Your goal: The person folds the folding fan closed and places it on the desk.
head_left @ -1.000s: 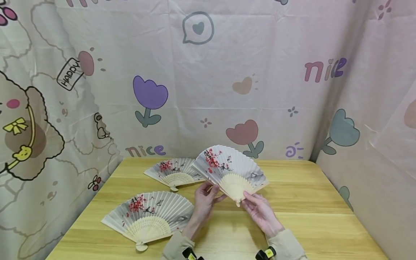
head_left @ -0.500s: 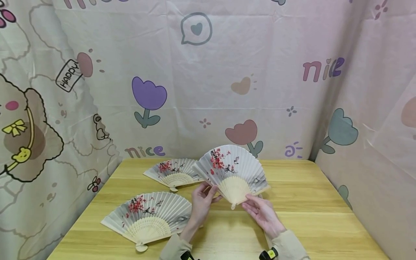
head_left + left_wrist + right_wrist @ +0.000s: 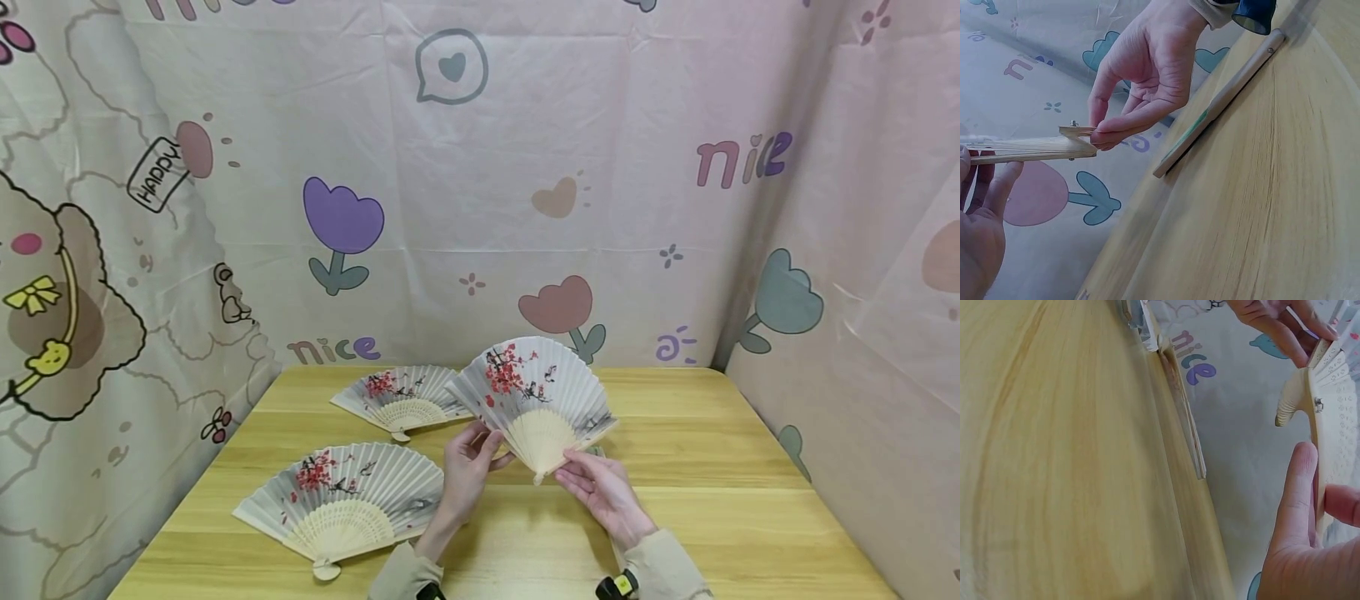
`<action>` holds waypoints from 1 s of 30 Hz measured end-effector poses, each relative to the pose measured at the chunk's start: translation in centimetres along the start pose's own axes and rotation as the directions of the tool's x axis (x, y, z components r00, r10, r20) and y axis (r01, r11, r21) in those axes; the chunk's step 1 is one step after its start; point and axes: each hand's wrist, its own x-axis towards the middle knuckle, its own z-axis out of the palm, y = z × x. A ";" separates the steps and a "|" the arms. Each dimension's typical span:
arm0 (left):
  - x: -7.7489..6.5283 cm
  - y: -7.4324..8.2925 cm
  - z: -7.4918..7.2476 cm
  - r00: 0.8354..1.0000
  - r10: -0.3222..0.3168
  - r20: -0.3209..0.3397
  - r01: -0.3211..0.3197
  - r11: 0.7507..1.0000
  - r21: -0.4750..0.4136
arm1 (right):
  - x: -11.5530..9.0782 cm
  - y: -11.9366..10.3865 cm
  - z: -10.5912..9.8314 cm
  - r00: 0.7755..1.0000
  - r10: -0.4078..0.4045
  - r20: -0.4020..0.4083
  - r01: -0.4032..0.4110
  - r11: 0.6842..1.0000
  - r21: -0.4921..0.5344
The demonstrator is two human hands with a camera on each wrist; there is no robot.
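Both hands hold a spread folding fan above the table, its pale leaf printed with red blossoms. My left hand pinches its left outer rib between thumb and fingers. On the other side, my right hand pinches the right outer rib near the pivot. The left wrist view shows this fan almost edge-on. In the right wrist view, thumb and finger of the right hand press the rib from either side. A folded fan lies on the table below the right hand, mostly hidden by it in the head view.
Two more blossom-printed fans lie spread on the left of the wooden table: one fan nearer, beside the left forearm, another fan farther back, overlapped by the held one. A patterned cloth hangs behind and at both sides.
The held fan's pivot has shifted slightly left and toward the person, and its leaf faces the camera a little more squarely. Both hands keep their grip; the two spread fans lie still.
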 end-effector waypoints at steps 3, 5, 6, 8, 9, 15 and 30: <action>0.0 -0.1 -0.1 1.000 -0.017 0.009 0.017 1.000 -0.022 | 0.0 0.0 0.0 1.000 0.002 0.001 -0.002 1.000 0.007; -0.1 -0.1 -0.2 0.999 -0.026 0.020 0.027 0.999 -0.036 | 0.0 0.1 0.0 1.000 0.007 -0.004 -0.007 1.000 0.005; -0.1 -0.1 -0.2 0.999 -0.030 0.024 0.031 0.999 -0.042 | 0.0 0.2 0.0 1.000 0.010 -0.007 -0.010 1.000 0.004; -0.1 -0.1 -0.2 0.999 -0.038 0.029 0.039 0.998 -0.055 | 0.0 0.3 0.1 1.000 0.016 -0.016 -0.016 1.000 -0.003; -0.1 0.0 -0.2 0.999 -0.041 0.030 0.043 0.997 -0.058 | 0.1 0.4 0.1 1.000 0.020 -0.020 -0.020 1.000 -0.005; -0.2 0.0 -0.2 0.999 -0.026 0.040 0.028 0.998 -0.050 | 0.3 0.6 0.1 0.999 0.020 -0.041 -0.020 1.000 -0.015; -0.3 0.0 -0.4 0.995 -0.012 0.101 0.014 1.000 -0.020 | 0.4 0.7 0.0 1.000 0.009 -0.019 -0.010 0.999 -0.038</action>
